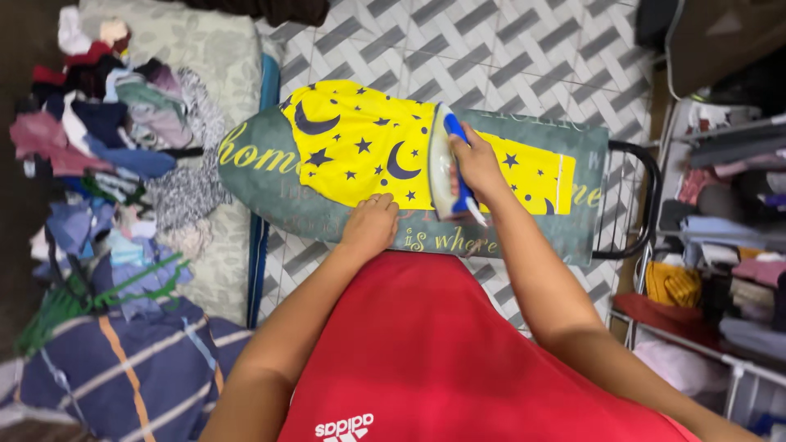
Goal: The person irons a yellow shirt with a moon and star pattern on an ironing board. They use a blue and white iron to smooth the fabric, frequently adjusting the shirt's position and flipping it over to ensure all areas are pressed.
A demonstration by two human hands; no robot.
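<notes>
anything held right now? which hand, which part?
Right hand grips the iron by its blue handle. Left hand holds nothing; it presses flat on the yellow garment.

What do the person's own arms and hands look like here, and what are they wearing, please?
Both arms are bare from above the elbow down: no sleeves, gloves, watch or bracelets show. The left hand and right hand seem to carry no rings. The person wears a plain red fabric top with a white logo.

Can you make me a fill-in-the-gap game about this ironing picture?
1. The right hand grips a blue and white ____.
2. The left hand presses down the yellow cloth with dark moons and ____.
3. The cloth lies on a grey-green padded ironing ____.

Missing words: iron; stars; board
</notes>
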